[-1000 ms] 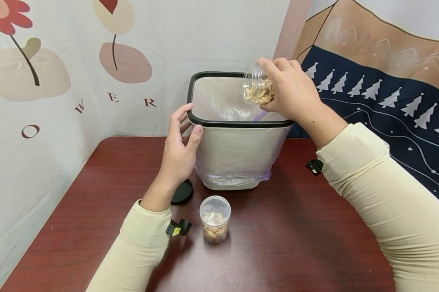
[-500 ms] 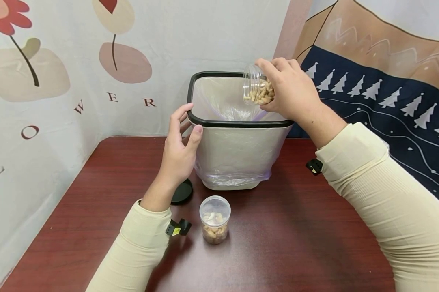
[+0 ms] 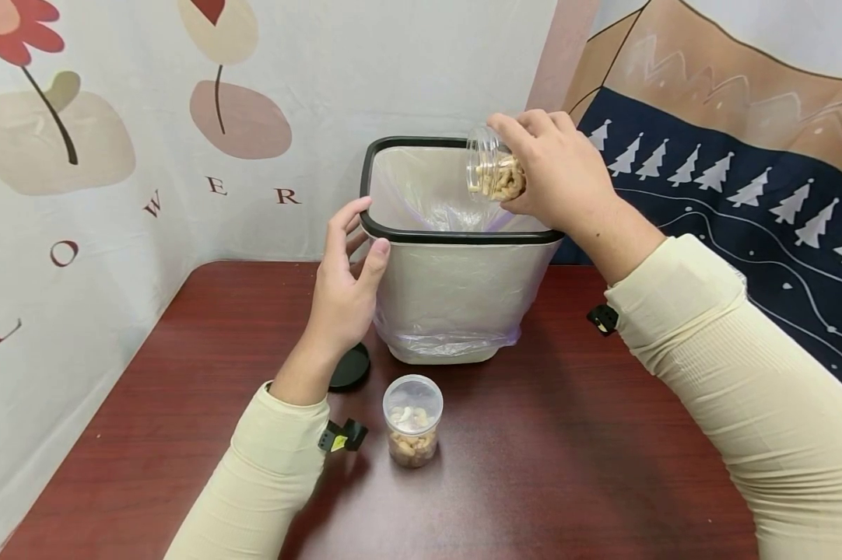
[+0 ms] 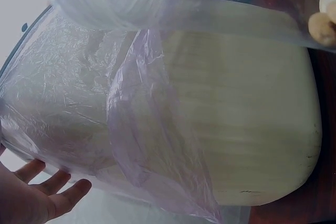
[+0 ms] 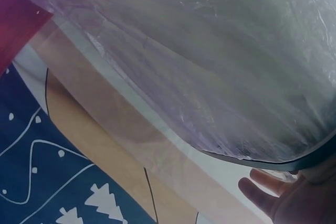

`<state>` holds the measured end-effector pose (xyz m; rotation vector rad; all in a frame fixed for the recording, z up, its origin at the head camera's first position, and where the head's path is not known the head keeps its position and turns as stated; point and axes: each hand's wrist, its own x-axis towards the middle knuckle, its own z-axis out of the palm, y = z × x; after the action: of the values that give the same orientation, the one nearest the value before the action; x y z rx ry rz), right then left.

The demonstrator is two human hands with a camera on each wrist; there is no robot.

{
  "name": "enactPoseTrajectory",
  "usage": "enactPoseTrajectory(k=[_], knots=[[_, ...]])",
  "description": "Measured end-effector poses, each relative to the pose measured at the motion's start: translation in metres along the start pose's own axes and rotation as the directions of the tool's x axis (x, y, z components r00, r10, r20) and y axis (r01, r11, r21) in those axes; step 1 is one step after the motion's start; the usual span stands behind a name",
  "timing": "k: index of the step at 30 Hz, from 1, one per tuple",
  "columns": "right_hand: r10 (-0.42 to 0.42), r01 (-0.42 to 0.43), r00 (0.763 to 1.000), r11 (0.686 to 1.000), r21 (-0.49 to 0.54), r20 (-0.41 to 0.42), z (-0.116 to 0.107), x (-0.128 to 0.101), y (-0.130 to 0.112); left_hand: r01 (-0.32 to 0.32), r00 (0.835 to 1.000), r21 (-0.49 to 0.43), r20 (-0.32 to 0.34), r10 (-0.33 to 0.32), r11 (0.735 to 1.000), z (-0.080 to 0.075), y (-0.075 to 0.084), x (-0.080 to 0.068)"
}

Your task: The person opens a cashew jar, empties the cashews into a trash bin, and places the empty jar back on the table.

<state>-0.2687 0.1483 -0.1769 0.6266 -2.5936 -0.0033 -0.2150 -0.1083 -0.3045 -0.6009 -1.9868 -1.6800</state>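
Observation:
In the head view my right hand (image 3: 564,167) grips a clear screw-neck jar (image 3: 482,167) from its base end. The jar lies tilted on its side over the right part of the bin's opening, its lidless mouth facing left. Pale curved nuts (image 3: 505,180), perhaps cashews, fill its lower side. My left hand (image 3: 347,284) rests against the front left corner of the white bin (image 3: 456,303), fingers extended and touching near the black rim (image 3: 463,237). The left wrist view shows those fingertips (image 4: 79,188) along the bin's side. A clear bag (image 3: 456,342) lines the bin and hangs over its outside.
On the red-brown table (image 3: 568,467) in front of the bin stands a second clear jar (image 3: 412,424) with a translucent lid and nuts inside. A black round lid (image 3: 351,367) lies beside my left wrist, partly hidden. Printed cloths (image 3: 148,233) hang behind.
The nuts in the tilted jar have shifted slightly, and my right hand has moved very little with it. My left hand, the bin and the second jar stay put.

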Motion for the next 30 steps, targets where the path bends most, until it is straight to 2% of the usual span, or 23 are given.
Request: enactPoseTrajectory(k=[15, 30], knots=[[-0.031, 0.03, 0.999, 0.999, -0.024, -0.034, -0.001, 0.0, -0.0005, 0.001, 1.0, -0.002, -0.007, -0.001, 1.0, 0.0005, 0.0005, 0.0003], [-0.002, 0.002, 1.0, 1.0, -0.019, 0.022, -0.0014, -0.0006, -0.0032, 0.002, 1.0, 0.0, -0.008, -0.002, 1.0, 0.001, -0.0007, 0.0003]])
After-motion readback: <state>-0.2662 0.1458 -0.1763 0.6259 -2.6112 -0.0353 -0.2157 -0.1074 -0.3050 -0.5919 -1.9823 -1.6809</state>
